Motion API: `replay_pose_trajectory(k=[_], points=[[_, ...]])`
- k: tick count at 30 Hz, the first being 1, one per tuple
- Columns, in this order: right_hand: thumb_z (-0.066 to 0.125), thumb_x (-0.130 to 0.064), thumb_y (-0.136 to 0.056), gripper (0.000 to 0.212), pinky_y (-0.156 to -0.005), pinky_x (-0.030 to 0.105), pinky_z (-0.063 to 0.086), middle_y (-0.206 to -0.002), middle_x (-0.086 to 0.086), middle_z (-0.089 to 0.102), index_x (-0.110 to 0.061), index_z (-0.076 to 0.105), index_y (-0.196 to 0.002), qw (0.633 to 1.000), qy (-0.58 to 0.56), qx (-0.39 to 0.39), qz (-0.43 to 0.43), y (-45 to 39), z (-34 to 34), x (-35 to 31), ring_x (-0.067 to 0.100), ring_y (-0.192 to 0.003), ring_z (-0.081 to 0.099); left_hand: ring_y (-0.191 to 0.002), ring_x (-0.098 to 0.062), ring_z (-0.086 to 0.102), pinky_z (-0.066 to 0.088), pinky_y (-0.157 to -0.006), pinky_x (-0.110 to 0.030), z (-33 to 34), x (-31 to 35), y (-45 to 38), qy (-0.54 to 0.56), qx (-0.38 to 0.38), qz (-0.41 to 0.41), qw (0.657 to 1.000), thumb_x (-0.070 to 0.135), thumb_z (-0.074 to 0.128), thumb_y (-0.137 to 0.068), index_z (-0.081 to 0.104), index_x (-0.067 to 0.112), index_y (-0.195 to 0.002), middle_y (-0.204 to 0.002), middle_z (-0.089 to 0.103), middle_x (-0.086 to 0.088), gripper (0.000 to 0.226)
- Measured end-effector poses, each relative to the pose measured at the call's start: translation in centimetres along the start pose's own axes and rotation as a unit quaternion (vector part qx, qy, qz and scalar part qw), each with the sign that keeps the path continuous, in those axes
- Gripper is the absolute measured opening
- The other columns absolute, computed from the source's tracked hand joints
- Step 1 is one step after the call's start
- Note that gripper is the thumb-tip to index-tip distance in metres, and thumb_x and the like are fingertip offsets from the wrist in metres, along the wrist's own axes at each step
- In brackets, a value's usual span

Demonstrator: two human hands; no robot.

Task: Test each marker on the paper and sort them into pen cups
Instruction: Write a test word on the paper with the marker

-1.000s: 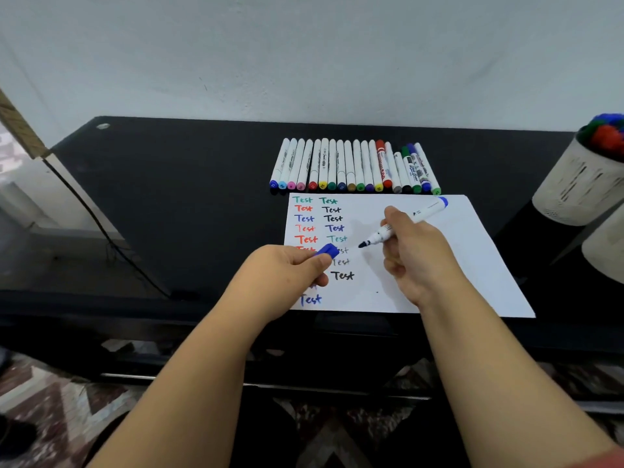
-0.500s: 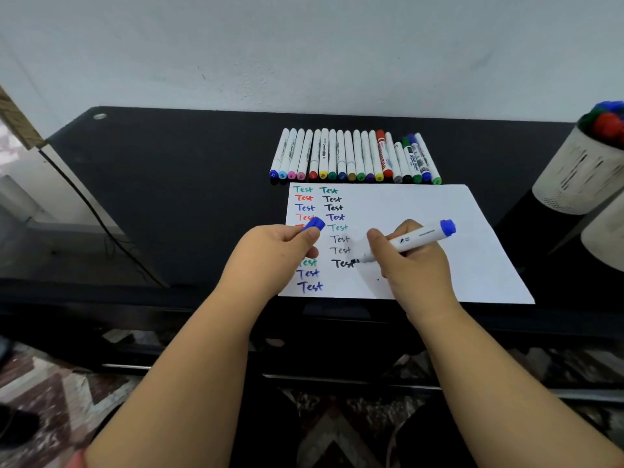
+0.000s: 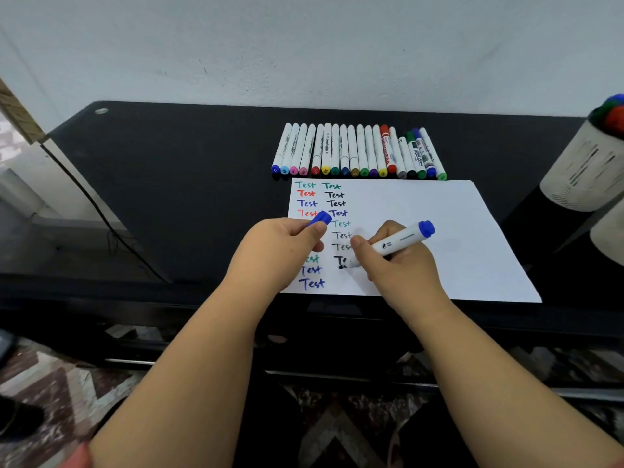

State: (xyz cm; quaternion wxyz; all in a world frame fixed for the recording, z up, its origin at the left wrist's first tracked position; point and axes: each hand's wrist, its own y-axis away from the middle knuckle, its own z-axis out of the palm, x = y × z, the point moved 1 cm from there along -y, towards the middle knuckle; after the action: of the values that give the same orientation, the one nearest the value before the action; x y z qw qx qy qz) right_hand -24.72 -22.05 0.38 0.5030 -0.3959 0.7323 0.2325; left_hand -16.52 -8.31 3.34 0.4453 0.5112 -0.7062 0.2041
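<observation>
A white sheet of paper (image 3: 439, 224) lies on the black table (image 3: 189, 170), covered on its left side with the word "Test" in several colours. My right hand (image 3: 395, 265) grips an uncapped white marker with a blue end (image 3: 403, 239), its tip down on the paper under the second column of words. My left hand (image 3: 280, 248) rests on the paper's left part and pinches the blue cap (image 3: 320, 218). A row of several capped markers (image 3: 358, 152) lies side by side just behind the paper.
Two pale pen cups stand at the right edge: the far cup (image 3: 584, 167) holds markers with blue, green and red caps, the near cup (image 3: 609, 234) is mostly cut off. A thin cable (image 3: 98, 211) hangs past the table's left side. Patterned floor shows below.
My right hand has come down from above the paper and set the marker tip on the sheet below the black "Test". My left hand, still pinching the cap, settled on the paper.
</observation>
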Motion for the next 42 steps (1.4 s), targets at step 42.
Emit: replay_pose_trajectory(k=[42], points=[[0.059,-0.018,-0.089,0.034,-0.044,0.009,0.033,-0.049,-0.008,0.043,-0.015,0.039,-0.063,0.999,0.009,0.032,-0.017,0.17,-0.67,0.14,-0.003,-0.045,0.046,-0.091,-0.014,0.065,0.045,-0.076,-0.022,0.08,0.01,0.09,-0.002,0.000,0.010,1.000,0.044,0.053,-0.092,0.064,0.035,-0.073,-0.084,0.070,0.014,0.023]])
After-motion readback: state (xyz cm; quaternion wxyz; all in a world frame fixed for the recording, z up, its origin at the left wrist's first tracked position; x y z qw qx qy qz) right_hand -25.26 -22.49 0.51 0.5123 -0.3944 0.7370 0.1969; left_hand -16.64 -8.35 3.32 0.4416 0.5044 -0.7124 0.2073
